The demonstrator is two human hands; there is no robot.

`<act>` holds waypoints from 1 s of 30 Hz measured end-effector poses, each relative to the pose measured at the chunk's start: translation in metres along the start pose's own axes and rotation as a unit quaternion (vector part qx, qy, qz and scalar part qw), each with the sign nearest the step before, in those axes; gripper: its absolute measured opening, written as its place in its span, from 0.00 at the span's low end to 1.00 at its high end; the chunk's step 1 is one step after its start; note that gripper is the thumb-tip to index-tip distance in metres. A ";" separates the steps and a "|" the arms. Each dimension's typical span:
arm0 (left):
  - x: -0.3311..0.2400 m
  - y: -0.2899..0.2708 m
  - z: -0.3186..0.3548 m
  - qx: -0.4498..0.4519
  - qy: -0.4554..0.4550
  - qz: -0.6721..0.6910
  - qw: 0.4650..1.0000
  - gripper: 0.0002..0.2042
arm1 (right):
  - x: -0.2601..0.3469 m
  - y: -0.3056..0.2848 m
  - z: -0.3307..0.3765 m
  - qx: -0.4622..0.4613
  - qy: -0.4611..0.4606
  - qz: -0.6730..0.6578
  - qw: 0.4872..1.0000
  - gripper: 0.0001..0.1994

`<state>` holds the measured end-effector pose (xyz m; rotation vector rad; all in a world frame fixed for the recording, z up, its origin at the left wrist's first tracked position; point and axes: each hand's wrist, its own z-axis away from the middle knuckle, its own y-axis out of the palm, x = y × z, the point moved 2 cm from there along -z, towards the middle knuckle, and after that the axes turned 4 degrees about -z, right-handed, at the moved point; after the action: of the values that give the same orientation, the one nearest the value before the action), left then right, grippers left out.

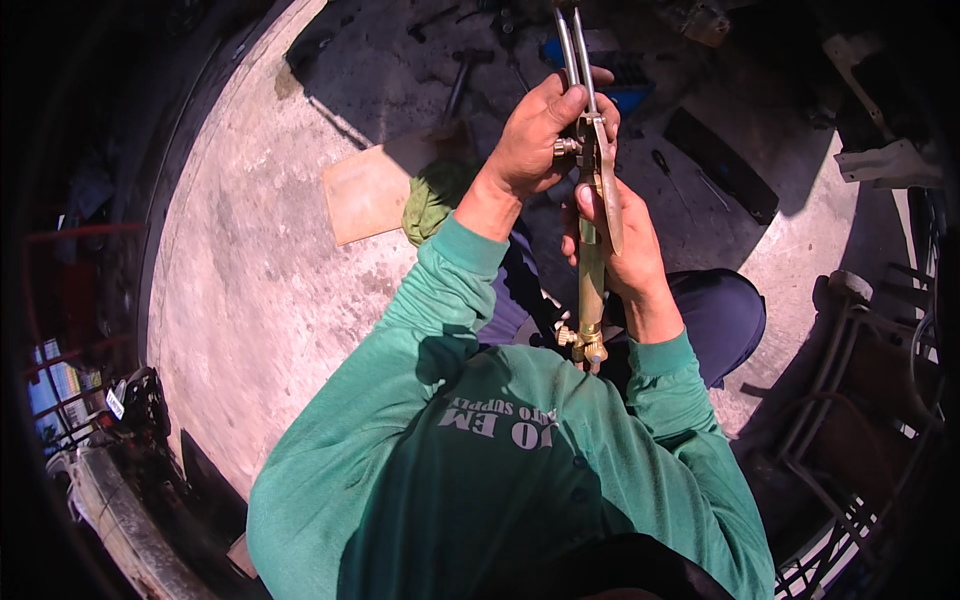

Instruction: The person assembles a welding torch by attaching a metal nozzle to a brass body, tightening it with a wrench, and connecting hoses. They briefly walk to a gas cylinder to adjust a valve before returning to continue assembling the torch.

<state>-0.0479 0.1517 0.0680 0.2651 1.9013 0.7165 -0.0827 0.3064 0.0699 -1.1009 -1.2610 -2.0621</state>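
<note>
White tag (115, 403) at left edge, lower down

left hand (535, 135): raised far, fingers curled closed in a grip
right hand (620, 240): nearer, fist closed, thumb up

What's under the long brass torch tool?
Under the long brass torch tool, held by the left hand and right hand, are dark blue trousers. The hands cover its middle.
</note>
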 end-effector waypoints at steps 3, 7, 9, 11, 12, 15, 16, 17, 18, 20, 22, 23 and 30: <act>0.005 -0.003 -0.003 -0.016 0.002 0.008 1.000 0.24 | 0.000 0.002 0.002 -0.045 -0.029 0.058 0.997 0.15; 0.010 -0.012 -0.004 -0.024 0.003 0.003 1.000 0.19 | -0.006 -0.002 0.001 -0.080 -0.061 0.160 0.982 0.16; 0.009 -0.011 -0.002 -0.026 0.006 0.008 1.000 0.17 | -0.007 -0.004 -0.002 -0.066 -0.042 0.128 0.989 0.15; 0.006 -0.009 0.000 -0.034 0.004 0.006 0.999 0.16 | -0.008 -0.006 -0.005 -0.040 -0.014 0.072 0.997 0.15; 0.004 -0.008 0.000 -0.038 0.003 0.005 0.999 0.16 | -0.009 -0.006 -0.005 -0.021 -0.003 0.036 0.999 0.15; 0.008 -0.015 0.004 -0.048 0.008 0.001 0.999 0.19 | -0.012 -0.003 -0.003 0.015 0.027 -0.060 0.998 0.14; 0.009 -0.016 0.004 -0.050 0.006 0.003 0.999 0.20 | -0.011 -0.003 -0.003 0.013 0.036 -0.085 0.996 0.14; 0.011 -0.017 0.005 -0.052 0.003 0.007 0.999 0.21 | -0.011 -0.002 -0.003 0.012 0.044 -0.111 0.993 0.14; 0.011 -0.017 0.005 -0.054 0.001 0.008 0.999 0.22 | -0.012 -0.003 -0.004 -0.007 0.037 -0.038 0.999 0.14; 0.012 -0.018 0.004 -0.054 -0.004 0.001 0.999 0.23 | -0.014 -0.004 -0.005 -0.044 0.022 0.107 0.993 0.16; 0.011 -0.018 0.005 -0.050 -0.003 0.000 0.999 0.23 | -0.012 0.000 -0.005 -0.046 0.018 0.111 0.993 0.18; 0.011 -0.016 0.005 -0.047 0.000 0.004 0.999 0.24 | -0.010 0.000 -0.003 -0.036 0.026 0.092 0.995 0.18; 0.014 -0.016 0.013 -0.038 0.002 0.062 0.997 0.34 | -0.043 -0.014 0.028 -0.058 0.040 0.217 0.974 0.16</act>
<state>-0.0405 0.1504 0.0444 0.3360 1.8695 0.8727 -0.0581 0.3375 0.0338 -1.2082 -0.7812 -1.8386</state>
